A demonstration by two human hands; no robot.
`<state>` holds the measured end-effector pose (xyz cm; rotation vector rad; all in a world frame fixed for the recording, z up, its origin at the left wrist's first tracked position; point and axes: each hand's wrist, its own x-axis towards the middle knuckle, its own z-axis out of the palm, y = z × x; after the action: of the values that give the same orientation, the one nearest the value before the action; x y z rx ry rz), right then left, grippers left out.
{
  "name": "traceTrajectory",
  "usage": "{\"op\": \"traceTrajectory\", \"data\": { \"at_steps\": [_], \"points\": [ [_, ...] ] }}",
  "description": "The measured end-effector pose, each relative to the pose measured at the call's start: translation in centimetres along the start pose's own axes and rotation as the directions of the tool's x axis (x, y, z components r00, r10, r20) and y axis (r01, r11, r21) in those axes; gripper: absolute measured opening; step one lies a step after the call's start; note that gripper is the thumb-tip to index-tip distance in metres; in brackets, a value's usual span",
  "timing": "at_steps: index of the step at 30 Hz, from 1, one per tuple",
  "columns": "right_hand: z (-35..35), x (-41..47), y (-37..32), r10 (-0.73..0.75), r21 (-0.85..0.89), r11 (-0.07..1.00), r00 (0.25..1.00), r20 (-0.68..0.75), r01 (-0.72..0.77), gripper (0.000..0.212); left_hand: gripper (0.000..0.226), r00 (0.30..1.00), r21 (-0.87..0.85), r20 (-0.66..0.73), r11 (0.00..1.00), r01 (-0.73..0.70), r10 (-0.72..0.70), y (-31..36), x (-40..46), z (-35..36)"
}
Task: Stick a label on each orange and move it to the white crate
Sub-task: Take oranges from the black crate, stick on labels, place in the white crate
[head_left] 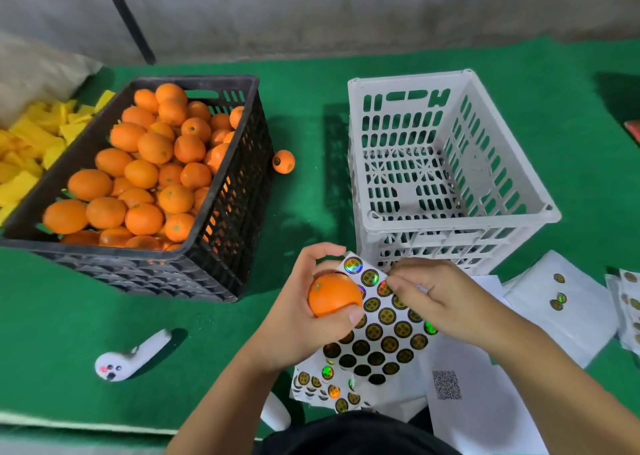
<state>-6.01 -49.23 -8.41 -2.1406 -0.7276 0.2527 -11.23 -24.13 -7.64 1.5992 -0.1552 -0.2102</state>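
My left hand grips an orange low in the middle, just in front of the white crate. My right hand rests on a sheet of round gold-and-black labels, its fingertips pinching at a label near the sheet's top edge beside the orange. The white crate holds nothing. A black crate at the left is heaped with oranges. One labelled orange lies on the green mat between the two crates.
More label sheets and white backing papers lie at the lower right, one with a QR code. A white controller sits at the lower left. Yellow pieces pile up at the far left. A grey wall runs behind.
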Motion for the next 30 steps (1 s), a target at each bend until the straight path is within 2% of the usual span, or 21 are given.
{"op": "traceTrajectory", "data": {
  "at_steps": [2, 4, 6, 9, 11, 13, 15, 17, 18, 21, 25, 30],
  "points": [
    [-0.3, -0.2, -0.2, 0.149, 0.236, 0.959, 0.987, 0.060, -0.159, 0.046, 0.072, 1.000, -0.037, 0.005, 0.999, 0.001, -0.001, 0.2, -0.1, -0.1],
    [-0.5, -0.3, -0.5, 0.228, 0.410, 0.885, 0.973, 0.031, -0.220, 0.038, 0.074, 1.000, -0.059, 0.010, 0.998, 0.008, -0.008, 0.4, -0.1, -0.1],
    [-0.8, -0.5, -0.8, 0.211, 0.415, 0.891, 0.977, -0.015, -0.186, 0.034, 0.075, 1.000, -0.074, 0.019, 0.997, 0.009, -0.008, 0.5, -0.2, 0.0],
    [-0.6, -0.7, -1.4, 0.136, 0.361, 0.923, 0.990, 0.021, -0.134, 0.010, 0.072, 0.999, -0.080, 0.035, 0.997, 0.003, 0.000, 0.7, -0.2, 0.1],
    [-0.5, -0.9, -1.5, 0.149, 0.396, 0.906, 0.989, 0.024, -0.146, 0.013, 0.072, 0.999, -0.069, 0.045, 0.998, -0.002, 0.005, 0.8, -0.3, 0.1],
    [-0.6, -0.9, -1.4, 0.217, 0.546, 0.813, 0.975, 0.036, -0.202, 0.023, 0.072, 0.999, -0.067, 0.046, 0.998, -0.005, 0.008, 1.0, -0.3, 0.0],
    [-0.8, -1.0, -1.1, 0.295, 0.686, 0.682, 0.954, 0.057, -0.252, 0.023, 0.072, 0.999, -0.083, 0.045, 0.997, -0.007, 0.011, 1.2, -0.3, -0.1],
    [-1.0, -1.0, -1.0, 0.336, 0.764, 0.592, 0.940, 0.056, -0.257, 0.023, 0.072, 0.998, -0.103, 0.060, 0.995, -0.004, 0.010, 1.4, -0.3, -0.3],
    [-1.1, -1.1, -1.0, 0.333, 0.770, 0.582, 0.941, 0.066, -0.260, 0.025, 0.072, 0.998, -0.108, 0.067, 0.994, -0.005, 0.013, 1.4, -0.3, -0.3],
    [-1.5, -1.2, -1.5, 0.276, 0.710, 0.640, 0.950, 0.146, -0.295, 0.031, 0.074, 0.997, -0.102, 0.081, 0.995, -0.005, 0.014, 1.5, -0.4, -0.4],
    [-1.9, -1.2, -1.7, 0.314, 0.675, 0.674, 0.943, 0.107, -0.301, 0.013, 0.079, 0.994, -0.068, 0.105, 0.998, -0.012, 0.019, 1.6, -0.4, -0.2],
    [-1.9, -1.3, -1.9, 0.274, 0.605, 0.742, 0.955, 0.118, -0.288, 0.027, 0.081, 0.990, -0.027, 0.134, 0.999, -0.031, 0.034, 1.7, -0.4, 0.0]
  ]
}}
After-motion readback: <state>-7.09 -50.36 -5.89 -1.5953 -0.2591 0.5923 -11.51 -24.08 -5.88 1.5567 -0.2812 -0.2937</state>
